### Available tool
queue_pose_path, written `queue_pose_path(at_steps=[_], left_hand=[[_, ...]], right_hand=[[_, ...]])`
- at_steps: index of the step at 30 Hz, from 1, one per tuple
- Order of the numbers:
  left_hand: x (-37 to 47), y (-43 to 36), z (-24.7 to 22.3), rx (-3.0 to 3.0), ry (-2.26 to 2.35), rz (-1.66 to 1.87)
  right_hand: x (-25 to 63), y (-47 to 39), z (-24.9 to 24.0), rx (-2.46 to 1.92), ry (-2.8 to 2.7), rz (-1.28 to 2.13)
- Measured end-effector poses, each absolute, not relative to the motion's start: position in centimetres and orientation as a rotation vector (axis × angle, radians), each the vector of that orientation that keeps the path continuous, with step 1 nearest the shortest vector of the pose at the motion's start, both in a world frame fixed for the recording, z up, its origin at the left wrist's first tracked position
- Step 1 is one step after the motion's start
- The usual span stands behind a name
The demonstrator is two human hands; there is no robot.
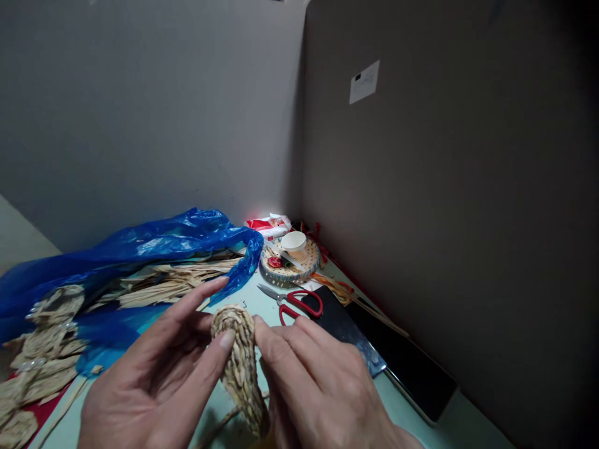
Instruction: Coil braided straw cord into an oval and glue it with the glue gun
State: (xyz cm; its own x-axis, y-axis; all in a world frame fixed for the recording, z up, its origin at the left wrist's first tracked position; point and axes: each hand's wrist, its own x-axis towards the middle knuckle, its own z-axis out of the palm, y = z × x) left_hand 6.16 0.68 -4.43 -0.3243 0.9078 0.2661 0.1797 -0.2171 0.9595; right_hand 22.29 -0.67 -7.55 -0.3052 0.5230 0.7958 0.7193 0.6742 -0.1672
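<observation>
A braided straw piece (pixel 241 368), oval with a coiled rounded top, is held upright between my two hands at the bottom centre. My left hand (pixel 163 368) grips it from the left, the thumb pressed on its face and the index finger stretched out above. At its right edge, my right hand (pixel 318 380) pinches with the fingertips; the lower fingers are partly hidden. A thin straw strand (pixel 219 427) runs out from the lower left of the piece. Beyond the right hand lie scissors with red handles (pixel 299 302), their blades apart.
A blue plastic bag (pixel 140 240) with straw strips (pixel 178 280) lies at the left, near woven straw pieces (pixel 51 349). Behind the scissors, a woven tray (pixel 309 268) bears a white cup (pixel 294 242). Two dark flat objects (pixel 344 324) (pixel 421 374) lie at right, beside the wall.
</observation>
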Motion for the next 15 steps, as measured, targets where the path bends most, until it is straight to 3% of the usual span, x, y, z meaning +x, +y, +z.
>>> queue_pose_path(at_steps=[15], left_hand=[[6.9,0.9,-4.3,1.141,1.393,1.545]], right_hand=[[20.2,0.0,-8.8,-0.981,-1.733,-0.009]])
